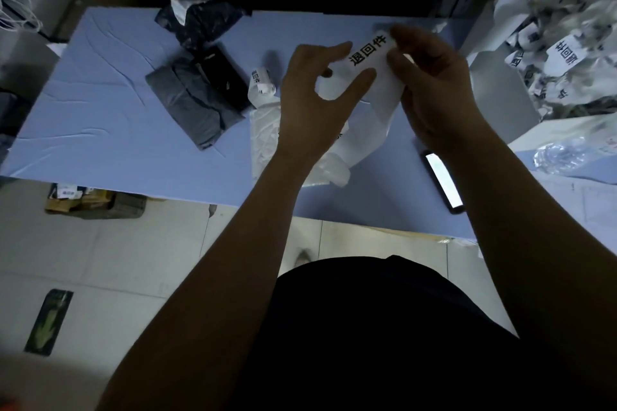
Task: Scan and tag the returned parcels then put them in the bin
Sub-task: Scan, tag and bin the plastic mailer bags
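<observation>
Head view: left hand [314,93] and right hand [434,90] are raised above a white plastic parcel [267,133] on the counter [110,117]. Each of the hands pinches one end of a white return label [367,55], probably peeling it ready to stick. Left of the parcel lie a label roll [262,85] and a grey parcel [190,107]. Right of it are a lit phone [442,180] and a bin [494,90] of tagged parcels.

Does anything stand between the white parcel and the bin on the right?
Nothing visible does. The white parcel lies below the left hand and right hand, which hold the label. Toward the bin only bare table shows; the phone lies nearer the front edge.
</observation>
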{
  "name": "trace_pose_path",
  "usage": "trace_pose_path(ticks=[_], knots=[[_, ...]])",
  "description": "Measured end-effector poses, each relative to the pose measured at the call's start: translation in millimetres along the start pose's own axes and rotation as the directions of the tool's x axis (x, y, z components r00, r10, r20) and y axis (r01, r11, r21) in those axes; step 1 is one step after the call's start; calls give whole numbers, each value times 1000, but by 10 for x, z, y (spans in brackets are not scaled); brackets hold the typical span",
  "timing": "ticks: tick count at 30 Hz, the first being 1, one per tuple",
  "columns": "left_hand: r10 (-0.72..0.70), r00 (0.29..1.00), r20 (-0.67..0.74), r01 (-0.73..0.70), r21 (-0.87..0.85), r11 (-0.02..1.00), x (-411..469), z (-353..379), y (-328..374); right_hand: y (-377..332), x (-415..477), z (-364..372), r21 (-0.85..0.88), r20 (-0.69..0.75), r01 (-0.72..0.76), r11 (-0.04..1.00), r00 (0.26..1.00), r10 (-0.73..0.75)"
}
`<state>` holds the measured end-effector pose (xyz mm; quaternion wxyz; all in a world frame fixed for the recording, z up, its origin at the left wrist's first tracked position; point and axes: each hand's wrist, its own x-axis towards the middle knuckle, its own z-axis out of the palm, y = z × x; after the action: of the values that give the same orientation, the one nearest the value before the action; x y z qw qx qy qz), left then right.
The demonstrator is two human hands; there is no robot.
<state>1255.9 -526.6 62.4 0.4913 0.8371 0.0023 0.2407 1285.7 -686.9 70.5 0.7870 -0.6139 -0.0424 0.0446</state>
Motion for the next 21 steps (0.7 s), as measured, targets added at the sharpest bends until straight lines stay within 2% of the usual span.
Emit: trace_pose_path(ticks=[3,6,9,12,15,21], knots=[[-91,996,5,91,-36,995,37,-13,23,12,4,-4,-28,10,18,999,1000,-18],[-66,996,53,70,-64,996,79,-38,11,26,2,5,-49,13,39,998,999,-39],[94,994,48,-97,71,993,82,-79,10,39,17,4,-63,-13,39,997,999,-40],[280,957,82,-291,242,925,122,-59,-14,55,41,-5,-102,-32,45,994,998,-49],[367,914,175,-402,249,881,150,0,-48,70,42,-13,-121,-43,54,991,997,-60],[264,937,226,-307,178,935,97,27,-57,99,34,-51,-269,-82,94,958,989,-120]])
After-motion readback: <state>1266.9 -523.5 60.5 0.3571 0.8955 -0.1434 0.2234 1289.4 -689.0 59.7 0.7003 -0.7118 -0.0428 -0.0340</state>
